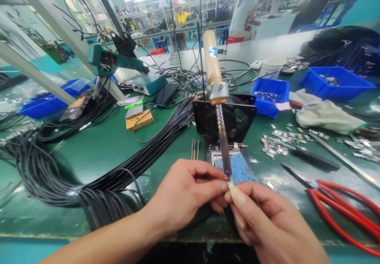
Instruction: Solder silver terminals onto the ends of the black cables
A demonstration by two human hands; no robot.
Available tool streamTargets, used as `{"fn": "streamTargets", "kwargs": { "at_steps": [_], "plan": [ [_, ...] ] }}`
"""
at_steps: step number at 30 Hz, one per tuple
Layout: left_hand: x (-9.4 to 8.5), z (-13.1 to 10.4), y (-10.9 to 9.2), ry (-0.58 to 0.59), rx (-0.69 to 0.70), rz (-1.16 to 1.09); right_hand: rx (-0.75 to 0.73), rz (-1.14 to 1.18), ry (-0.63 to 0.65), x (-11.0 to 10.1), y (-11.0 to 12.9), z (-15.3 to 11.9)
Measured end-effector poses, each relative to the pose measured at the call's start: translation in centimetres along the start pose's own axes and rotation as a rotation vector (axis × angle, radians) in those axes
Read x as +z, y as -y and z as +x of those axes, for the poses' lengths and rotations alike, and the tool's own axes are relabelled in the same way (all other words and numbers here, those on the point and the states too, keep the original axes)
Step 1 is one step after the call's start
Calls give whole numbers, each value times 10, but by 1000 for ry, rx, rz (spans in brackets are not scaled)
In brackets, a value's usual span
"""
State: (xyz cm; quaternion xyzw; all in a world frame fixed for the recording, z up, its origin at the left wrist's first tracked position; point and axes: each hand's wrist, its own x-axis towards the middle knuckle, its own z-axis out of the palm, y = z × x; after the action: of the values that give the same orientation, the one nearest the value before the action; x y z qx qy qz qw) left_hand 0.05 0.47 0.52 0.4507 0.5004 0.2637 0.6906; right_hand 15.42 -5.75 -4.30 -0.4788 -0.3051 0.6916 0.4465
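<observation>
A soldering iron (pixel 225 145) with a wooden handle is clamped upright, its dark tip pointing down at my fingertips. Just under that tip, my left hand (pixel 190 188) pinches something small that its fingers mostly hide. My right hand (pixel 261 216) meets it from the right, thumb and forefinger closed on a small pale metal piece (pixel 230 183). Both hands' fingertips touch or nearly touch. A blue sponge (pixel 242 168) lies behind them, and a black fan (pixel 237 117) stands behind the iron.
Bundled black cables (pixel 118 173) spread across the left. Red-handled scissors (pixel 341 204), loose metal connectors (pixel 276 141) and a white glove (pixel 326 115) lie right, with blue bins (pixel 338 84) beyond. A wooden block (pixel 139 120) and a green heat tool (pixel 118 61) are at left. People are in the background.
</observation>
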Motion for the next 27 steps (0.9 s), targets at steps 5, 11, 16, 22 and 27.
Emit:
{"fn": "streamTargets", "kwargs": {
  "at_steps": [5,11,16,22,27],
  "plan": [
    [1,2,0,-2,10,-6,0,30,-10,-1,-3,-1],
    [2,0,0,-4,5,-8,0,25,-12,-2,-4,-2],
    [2,0,0,-15,8,4,-1,45,-27,0,-3,-1],
    [1,0,1,-6,11,-11,-12,27,-14,-2,-4,0],
    [0,1,2,2,12,-18,-11,-4,-2,-3,-3,-2]
  ]
}}
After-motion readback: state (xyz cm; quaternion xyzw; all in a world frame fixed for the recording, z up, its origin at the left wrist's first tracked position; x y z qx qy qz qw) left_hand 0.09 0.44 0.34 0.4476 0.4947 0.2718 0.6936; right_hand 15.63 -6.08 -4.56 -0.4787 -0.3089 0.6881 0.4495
